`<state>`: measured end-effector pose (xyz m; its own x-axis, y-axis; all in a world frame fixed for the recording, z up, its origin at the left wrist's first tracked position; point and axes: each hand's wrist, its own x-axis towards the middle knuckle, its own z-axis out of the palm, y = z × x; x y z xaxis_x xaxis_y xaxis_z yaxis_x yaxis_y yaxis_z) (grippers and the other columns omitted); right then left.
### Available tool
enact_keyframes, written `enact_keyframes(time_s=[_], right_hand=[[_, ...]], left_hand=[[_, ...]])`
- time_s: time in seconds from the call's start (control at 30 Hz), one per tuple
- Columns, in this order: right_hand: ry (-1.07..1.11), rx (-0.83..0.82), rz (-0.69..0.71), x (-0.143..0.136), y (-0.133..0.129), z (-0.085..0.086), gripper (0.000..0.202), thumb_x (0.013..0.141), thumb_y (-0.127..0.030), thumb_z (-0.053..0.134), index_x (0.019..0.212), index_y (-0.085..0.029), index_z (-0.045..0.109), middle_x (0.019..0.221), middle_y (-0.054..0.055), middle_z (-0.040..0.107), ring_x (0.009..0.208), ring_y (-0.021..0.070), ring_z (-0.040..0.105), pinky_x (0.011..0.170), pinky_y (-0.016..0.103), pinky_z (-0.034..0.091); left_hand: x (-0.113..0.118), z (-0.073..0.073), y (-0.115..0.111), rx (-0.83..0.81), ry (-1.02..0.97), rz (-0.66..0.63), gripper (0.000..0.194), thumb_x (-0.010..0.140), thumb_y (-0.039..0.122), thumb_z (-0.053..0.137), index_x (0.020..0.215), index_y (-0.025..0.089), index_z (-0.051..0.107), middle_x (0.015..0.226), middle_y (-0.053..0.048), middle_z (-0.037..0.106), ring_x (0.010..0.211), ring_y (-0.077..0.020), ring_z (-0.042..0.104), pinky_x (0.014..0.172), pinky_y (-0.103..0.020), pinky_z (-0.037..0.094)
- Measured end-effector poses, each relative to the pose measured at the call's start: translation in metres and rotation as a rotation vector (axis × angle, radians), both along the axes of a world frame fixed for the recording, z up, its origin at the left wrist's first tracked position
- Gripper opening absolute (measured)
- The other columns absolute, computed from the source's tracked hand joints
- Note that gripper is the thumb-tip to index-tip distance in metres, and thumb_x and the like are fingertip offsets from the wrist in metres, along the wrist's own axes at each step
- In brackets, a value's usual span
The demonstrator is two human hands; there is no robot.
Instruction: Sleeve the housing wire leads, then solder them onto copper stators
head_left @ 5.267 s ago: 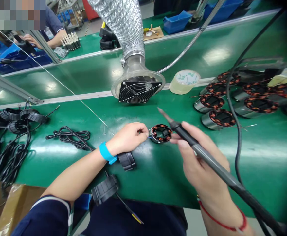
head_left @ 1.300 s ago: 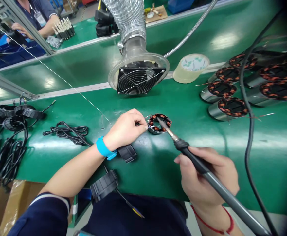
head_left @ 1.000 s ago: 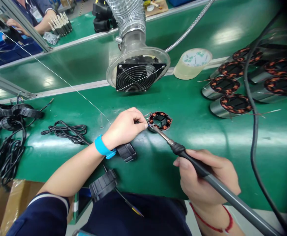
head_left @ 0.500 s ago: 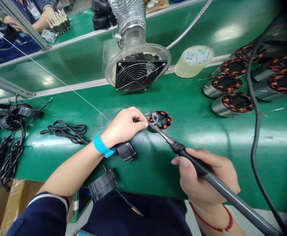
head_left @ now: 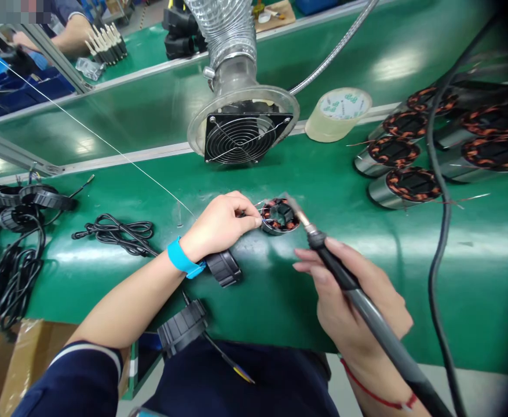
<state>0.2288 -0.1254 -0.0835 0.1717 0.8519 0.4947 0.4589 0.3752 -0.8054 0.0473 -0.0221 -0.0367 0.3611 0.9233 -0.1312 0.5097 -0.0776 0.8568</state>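
My right hand (head_left: 362, 295) grips a soldering iron (head_left: 344, 272) by its dark handle. The iron's tip is held just above the right rim of a motor stator (head_left: 281, 217), a metal ring with copper windings and a black core. At the stator's left edge, my left hand (head_left: 225, 223) is closed in a pinch on thin wires. A thin pale strand (head_left: 123, 156) runs from the upper left down to this hand. Below the left wrist lies a black ribbed cap (head_left: 223, 267). Nearer my body is another black ribbed cap (head_left: 182, 327) with coloured wire ends.
A fan with a duct hood (head_left: 242, 136) stands behind the stator. Tape (head_left: 338, 114) and several stators (head_left: 404, 188) are at the right, crossed by a hanging black cable (head_left: 436, 255). Coiled black cables (head_left: 121, 233) lie left. Another person's arm (head_left: 73, 35) shows beyond the partition.
The soldering iron has lifted off the stator's left side, its tip moving right and up, slightly smeared. My left hand stays almost still at the stator's edge. The whole view has shifted slightly.
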Motion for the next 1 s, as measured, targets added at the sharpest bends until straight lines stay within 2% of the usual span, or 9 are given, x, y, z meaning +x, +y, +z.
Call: enact_keyframes(time_s=[0.1, 0.23, 0.4, 0.53, 0.6, 0.73, 0.83, 0.9, 1.0], right_hand=[[-0.072, -0.149, 0.070, 0.004, 0.017, 0.017, 0.035, 0.092, -0.022, 0.053, 0.126, -0.028, 0.053, 0.095, 0.001, 0.074, 0.076, 0.0174, 0.072, 0.072, 0.033, 0.058], [-0.238, -0.167, 0.211, 0.006, 0.051, 0.033, 0.035, 0.086, -0.025, 0.058, 0.121, -0.026, 0.053, 0.100, 0.003, 0.072, 0.093, 0.0213, 0.069, 0.081, 0.035, 0.055], [-0.316, -0.129, 0.271, -0.003, 0.074, 0.021, 0.046, 0.078, -0.019, 0.058, 0.123, -0.025, 0.048, 0.091, 0.002, 0.068, 0.087, 0.0227, 0.066, 0.084, 0.043, 0.050], [-0.280, -0.077, 0.273, -0.008, 0.074, 0.010, 0.045, 0.080, -0.015, 0.054, 0.123, -0.026, 0.046, 0.082, 0.000, 0.066, 0.084, 0.0206, 0.066, 0.086, 0.042, 0.048], [-0.261, -0.056, 0.250, -0.008, 0.073, 0.005, 0.047, 0.081, -0.017, 0.055, 0.126, -0.026, 0.043, 0.086, 0.001, 0.067, 0.085, 0.0209, 0.065, 0.087, 0.043, 0.048], [-0.289, -0.044, 0.260, -0.005, 0.075, -0.002, 0.057, 0.080, -0.021, 0.060, 0.132, -0.026, 0.037, 0.114, 0.009, 0.065, 0.106, 0.0259, 0.061, 0.093, 0.047, 0.046], [-0.368, -0.023, 0.323, -0.006, 0.078, -0.005, 0.057, 0.080, -0.019, 0.059, 0.133, -0.025, 0.038, 0.122, 0.010, 0.062, 0.115, 0.0275, 0.057, 0.097, 0.048, 0.043], [-0.390, 0.000, 0.312, -0.007, 0.078, -0.004, 0.055, 0.080, -0.017, 0.058, 0.131, -0.025, 0.040, 0.116, 0.009, 0.065, 0.110, 0.0272, 0.059, 0.094, 0.047, 0.044], [-0.394, 0.016, 0.304, -0.009, 0.075, -0.002, 0.056, 0.079, -0.018, 0.059, 0.131, -0.024, 0.040, 0.108, 0.008, 0.067, 0.101, 0.0267, 0.060, 0.089, 0.046, 0.046]], left_hand=[[0.000, 0.000, 0.000, -0.001, 0.008, 0.000, 0.008, 0.075, 0.011, 0.066, 0.068, 0.015, 0.068, 0.083, -0.002, 0.064, 0.080, -0.0129, 0.058, 0.078, -0.029, 0.046], [-0.001, 0.000, 0.001, 0.003, 0.027, -0.009, 0.008, 0.076, 0.012, 0.065, 0.068, 0.015, 0.068, 0.083, -0.002, 0.064, 0.080, -0.0136, 0.058, 0.079, -0.030, 0.045], [-0.002, -0.001, 0.002, -0.007, 0.019, -0.017, 0.008, 0.076, 0.012, 0.064, 0.069, 0.014, 0.067, 0.084, -0.003, 0.064, 0.083, -0.0149, 0.058, 0.082, -0.031, 0.045], [-0.002, -0.001, 0.002, 0.012, 0.000, -0.043, 0.009, 0.076, 0.011, 0.064, 0.068, 0.014, 0.065, 0.082, -0.002, 0.064, 0.084, -0.0142, 0.058, 0.083, -0.030, 0.045], [-0.003, 0.000, 0.002, -0.012, -0.009, -0.046, 0.005, 0.076, 0.011, 0.064, 0.073, 0.014, 0.062, 0.079, -0.001, 0.062, 0.077, -0.0125, 0.058, 0.077, -0.028, 0.047], [-0.013, 0.005, 0.004, -0.334, -0.068, -0.034, 0.014, 0.080, 0.011, 0.059, 0.090, 0.016, 0.050, 0.067, 0.003, 0.059, 0.055, -0.0098, 0.059, 0.056, -0.024, 0.048], [-0.024, 0.009, 0.009, -0.543, -0.092, -0.134, 0.006, 0.084, 0.014, 0.054, 0.079, 0.013, 0.052, 0.065, 0.000, 0.062, 0.054, -0.0091, 0.061, 0.054, -0.022, 0.047], [-0.029, 0.012, 0.014, -0.575, -0.151, -0.120, 0.012, 0.083, 0.015, 0.056, 0.072, 0.012, 0.054, 0.063, 0.000, 0.061, 0.052, -0.0062, 0.057, 0.053, -0.019, 0.044], [-0.030, 0.014, 0.017, -0.536, -0.233, 0.017, 0.009, 0.075, 0.014, 0.062, 0.068, 0.011, 0.058, 0.057, 0.005, 0.054, 0.047, -0.0030, 0.046, 0.049, -0.018, 0.035]])
